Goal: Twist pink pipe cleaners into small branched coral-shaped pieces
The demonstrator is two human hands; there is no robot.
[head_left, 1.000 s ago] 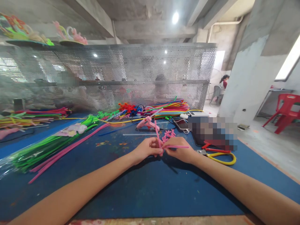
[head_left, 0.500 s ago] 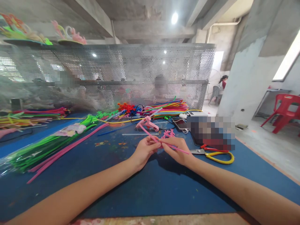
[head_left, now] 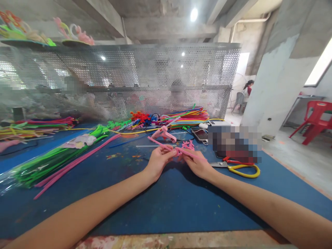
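Observation:
Between my two hands is a pink pipe cleaner [head_left: 192, 154], bent around its middle, with one end pointing up and left and the other running back over my right hand. My left hand [head_left: 161, 159] pinches it near the bend. Closed on the same piece from the other side is my right hand [head_left: 197, 163]; its fingertips are partly hidden. Just beyond the fingers lie small twisted pink pieces [head_left: 187, 145] and a pink glue gun [head_left: 164, 134]. Scissors with yellow handles [head_left: 243, 171] rest beside my right wrist.
Green pipe cleaners in a plastic bag [head_left: 59, 157] and loose pink pipe cleaners [head_left: 77, 165] lie at left. Colourful bundles [head_left: 186, 117] line the back before a perforated metal screen [head_left: 150, 76]. A phone [head_left: 199, 135] with a cable sits right of the glue gun.
The pink pipe cleaner has gone from a crossed, nearly straight shape to a tighter bend at the fingertips. Both hands stay close together, and the view has tilted slightly.

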